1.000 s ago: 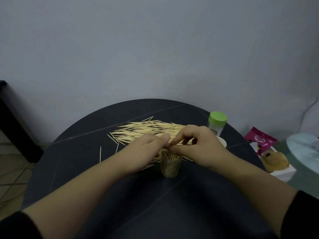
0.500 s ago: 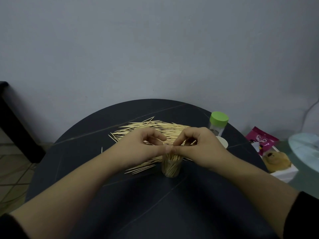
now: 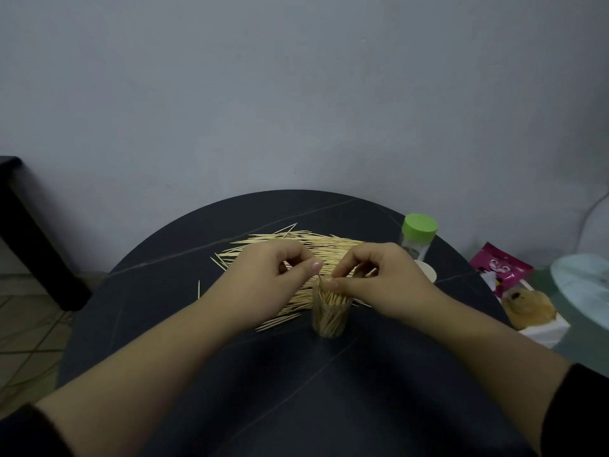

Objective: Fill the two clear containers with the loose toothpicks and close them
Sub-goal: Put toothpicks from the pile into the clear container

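Pinching a toothpick (image 3: 320,279) above the open container (image 3: 330,316): right hand (image 3: 385,282); left hand (image 3: 273,278) curled beside it, grip unclear.

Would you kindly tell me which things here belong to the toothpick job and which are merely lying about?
Job: toothpicks, open container, green-capped container, white round piece (perhaps a lid).
Lying about: pink packet, brown plush toy, pale blue disc, black furniture.
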